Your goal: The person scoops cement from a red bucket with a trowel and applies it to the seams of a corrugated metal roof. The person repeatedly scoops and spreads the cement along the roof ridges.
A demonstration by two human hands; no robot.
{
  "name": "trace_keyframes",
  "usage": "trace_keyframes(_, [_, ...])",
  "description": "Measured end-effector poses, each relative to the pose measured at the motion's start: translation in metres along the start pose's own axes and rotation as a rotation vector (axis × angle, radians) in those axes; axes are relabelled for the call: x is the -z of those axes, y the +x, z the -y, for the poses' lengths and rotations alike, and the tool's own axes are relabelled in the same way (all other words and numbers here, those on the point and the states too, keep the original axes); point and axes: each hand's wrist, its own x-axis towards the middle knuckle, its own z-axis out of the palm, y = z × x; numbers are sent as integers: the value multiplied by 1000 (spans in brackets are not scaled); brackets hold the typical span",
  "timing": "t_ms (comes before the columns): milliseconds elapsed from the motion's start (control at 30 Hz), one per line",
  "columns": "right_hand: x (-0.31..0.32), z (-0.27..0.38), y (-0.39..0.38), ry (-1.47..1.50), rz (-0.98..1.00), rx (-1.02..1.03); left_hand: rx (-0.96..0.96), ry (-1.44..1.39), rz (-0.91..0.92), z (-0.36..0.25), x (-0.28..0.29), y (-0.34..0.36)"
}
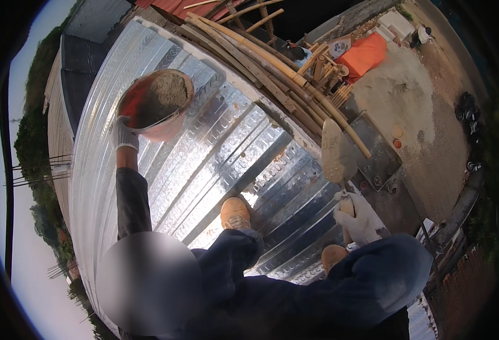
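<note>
In my left hand (125, 134), in a white glove, is the rim of a reddish bucket (167, 131); the fingers are closed on its near left edge. Grey mortar (171, 90) lies inside, heaped toward the far right side. The bucket is tilted, its mouth facing me, over the ribbed metal sheeting (283, 195). My right hand (361, 221), also gloved, is wrapped round the handle of a trowel (338, 150). Its blade points away from me and is coated with grey mortar. The trowel is apart from the bucket, near the right edge of the sheeting.
My shoes (235, 213) stand on the shiny sheeting. A concrete edge (295, 131) bounds it, with bamboo poles (283, 67) and planks beyond. Lower down are an orange tarp (365, 55), a sand pile (399, 85) and a person in blue (300, 54). Rebar (45, 175) sticks out at left.
</note>
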Motion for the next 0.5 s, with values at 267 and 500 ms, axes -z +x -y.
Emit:
trace_keyframes(267, [-31, -11, -34, 188, -271, -156, 486, -464, 394, 57, -19, 0])
trace_keyframes(500, [-60, 57, -37, 262, -311, -108, 491, -541, 328, 125, 69, 4])
